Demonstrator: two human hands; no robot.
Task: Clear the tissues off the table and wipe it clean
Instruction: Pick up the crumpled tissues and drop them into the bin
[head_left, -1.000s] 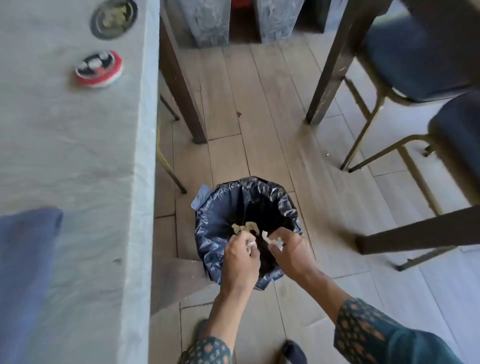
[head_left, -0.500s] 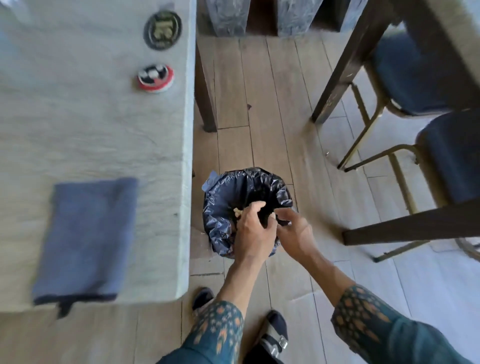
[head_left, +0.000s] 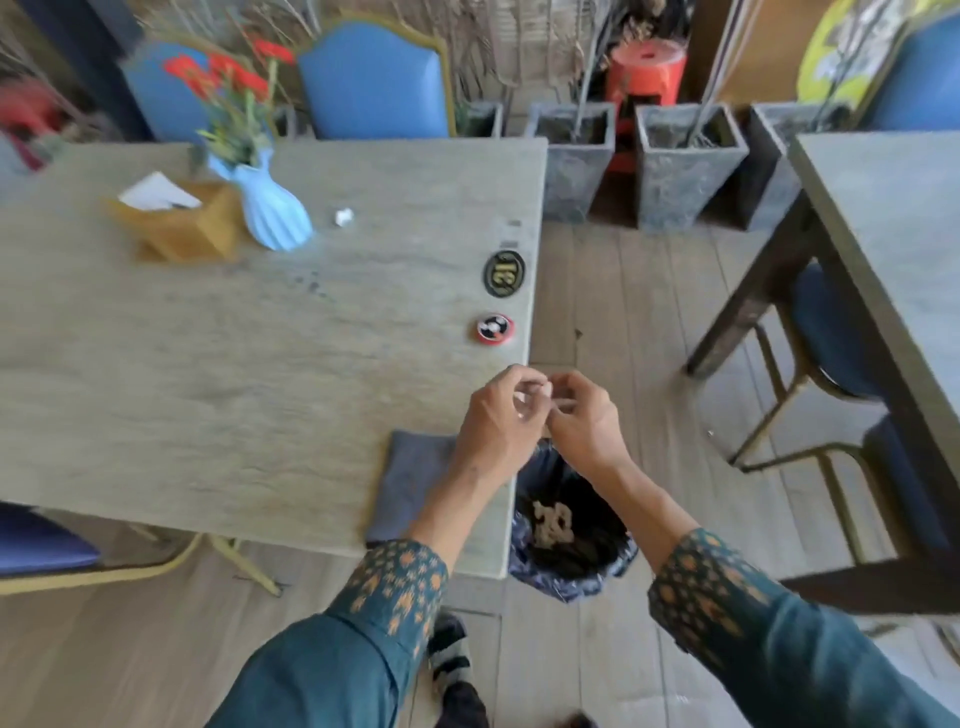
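On the far half of the bench (head_left: 249, 364), one small crumpled tissue (head_left: 343, 216) is seen lying by itself, just right of the pale blue vase (head_left: 272, 213) and well apart from both hands. Other crumpled tissues (head_left: 553, 525) are seen already dropped inside the black-lined bin (head_left: 571, 566), which stands on the floor against the bench's near right corner. The grey cloth (head_left: 410, 483) is left folded flat at the near edge, untouched, so the wiping is judged not yet begun. The left hand (head_left: 501, 421) and right hand (head_left: 584, 421) are held together above the bin, fingers curled toward each other; a pale scrap seems to be pinched between them, but through the blur it cannot be told for certain. A wooden napkin box (head_left: 182, 223) and two round discs (head_left: 496, 301) are also carried by the bench.
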